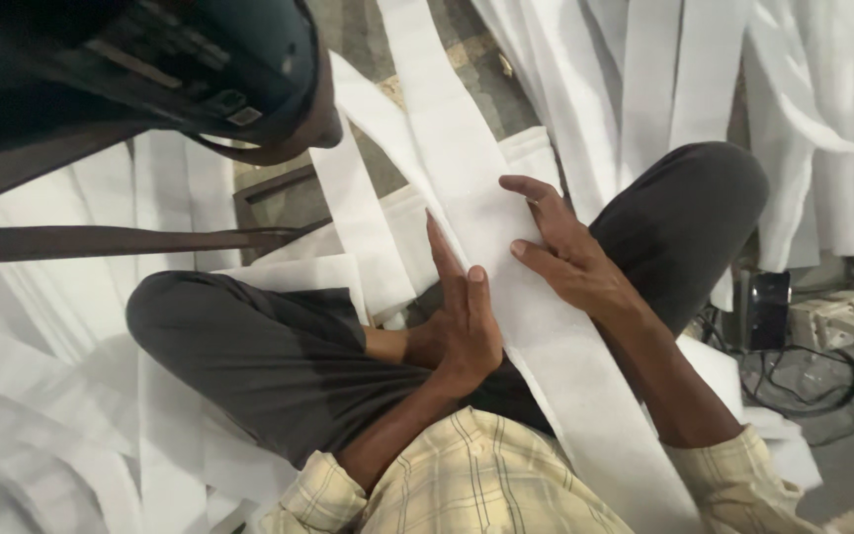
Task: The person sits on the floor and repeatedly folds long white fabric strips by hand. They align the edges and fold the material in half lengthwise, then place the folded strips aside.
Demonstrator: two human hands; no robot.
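A long white fabric strip (467,168) runs from the top of the view down across my lap. My left hand (462,316) presses against the strip's left edge, fingers straight and together. Resting flat on the strip's right side is my right hand (565,247), fingers spread over the cloth. I sit cross-legged in dark trousers, one knee (249,336) at the left and the other knee (694,198) at the right. Neither hand grips the strip; both lie on it.
Many more white fabric strips (644,79) cover the floor all around. A dark machine or stool (180,59) with a wooden frame stands at upper left. Black cables (803,381) and a small dark box (771,307) lie at the right.
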